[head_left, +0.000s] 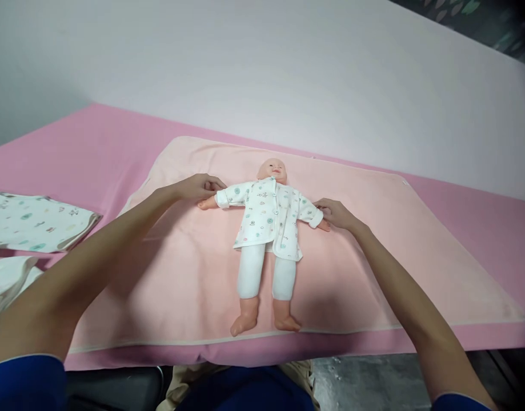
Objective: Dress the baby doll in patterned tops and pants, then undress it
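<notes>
A baby doll (pixel 273 171) lies on its back, arms spread and feet pointing towards me. It wears a white printed baby jacket (pixel 257 217), its front edges meeting down the middle, over white cloth legs. With fingers curled, my left hand (pixel 201 185) is at the turned-up cuff of the sleeve on the left, just above the doll's hand. On the other side, my right hand (pixel 337 214) has its fingers closed at the cuff of the other sleeve, partly behind the doll's arm. Both sets of fingertips are partly hidden.
Beneath the doll spreads a peach blanket (pixel 172 274) with a pale border, on a pink table cover (pixel 73 137). Folded printed cloth (pixel 35 220) and another white garment (pixel 9 279) lie at the left. A white wall (pixel 262 74) rises behind the table.
</notes>
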Demonstrator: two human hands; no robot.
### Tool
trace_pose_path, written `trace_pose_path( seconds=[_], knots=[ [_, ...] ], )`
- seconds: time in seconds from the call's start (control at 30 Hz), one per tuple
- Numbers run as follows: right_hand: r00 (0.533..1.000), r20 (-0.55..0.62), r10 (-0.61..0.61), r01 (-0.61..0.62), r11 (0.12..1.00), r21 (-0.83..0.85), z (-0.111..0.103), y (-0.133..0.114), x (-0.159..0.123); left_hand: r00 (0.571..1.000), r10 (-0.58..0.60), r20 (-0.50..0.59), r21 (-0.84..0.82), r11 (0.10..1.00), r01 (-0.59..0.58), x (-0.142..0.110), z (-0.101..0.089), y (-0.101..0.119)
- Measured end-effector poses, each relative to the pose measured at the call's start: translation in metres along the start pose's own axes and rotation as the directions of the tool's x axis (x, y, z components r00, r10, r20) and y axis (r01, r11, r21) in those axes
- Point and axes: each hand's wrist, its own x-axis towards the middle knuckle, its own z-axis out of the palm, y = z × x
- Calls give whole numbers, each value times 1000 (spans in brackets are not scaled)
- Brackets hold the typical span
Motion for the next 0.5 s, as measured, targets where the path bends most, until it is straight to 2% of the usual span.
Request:
trace_pose_path(
  seconds=[0.03,0.1,0.17,0.23,0.3,0.37,0.43,0.5],
  knots=[
    [1000,-7,-7,7,1000,-19,1,-1,6,1000,15,-23,3,1000,-15,3,3,3],
    [998,-56,2,-5,998,-55,1,3,11,989,51,-136,-2,999,-52,0,9,3],
    [991,-131,24,-37,995,-94,-2,13,6,956,70,-284,20,998,-67,-11,10,-5],
    [981,-191,45,-70,989,-127,-8,23,-3,927,82,-366,89,995,-53,-24,4,-16],
    [980,-194,51,-80,986,-143,-13,25,-9,935,107,-337,193,980,-42,-33,-5,-23],
    [988,-153,33,-55,988,-141,-12,15,-7,960,125,-249,273,960,-54,-31,-12,-20],
    [997,-73,-6,-2,995,-103,-7,-6,3,972,135,-193,264,961,-81,-18,-12,-4],
    [1000,11,-27,27,999,-35,-2,-29,17,972,161,-170,197,972,-126,2,-1,23]
  ],
)
